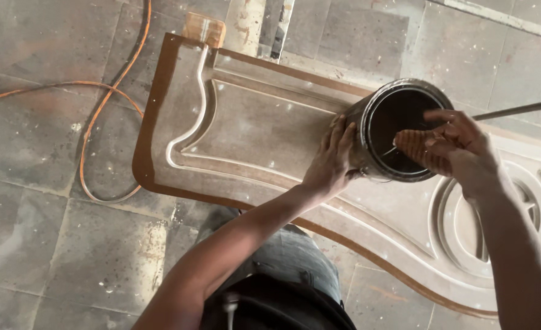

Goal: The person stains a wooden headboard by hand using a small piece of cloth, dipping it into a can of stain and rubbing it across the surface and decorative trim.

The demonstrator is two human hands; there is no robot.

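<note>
From my remote view, a round metal can (398, 129) with a dark liquid inside stood upright on a carved, unfinished wooden panel (258, 128) that lay flat over the grey tiled floor (44, 244). The left hand (334, 162) pressed against the can's near side, fingers spread and curved around the wall, steadying it rather than lifting it. The right hand (460, 150) hovered over the can's open mouth, its fingers pinched shut on a small ridged brown wad (417, 146), perhaps a folded cloth or sponge; I could not tell which. The wad sat just above the liquid, inside the rim's circle, with its long axis pointing from the right hand towards the left. So the can lay directly under the right fingers and just beyond the left palm, with both hands touching or nearly touching it. A thin dark rod (518, 109) ran away to the right behind the hand. An orange cable (99, 110) looped across the tiles to the left of the panel, well apart from the hands.
</note>
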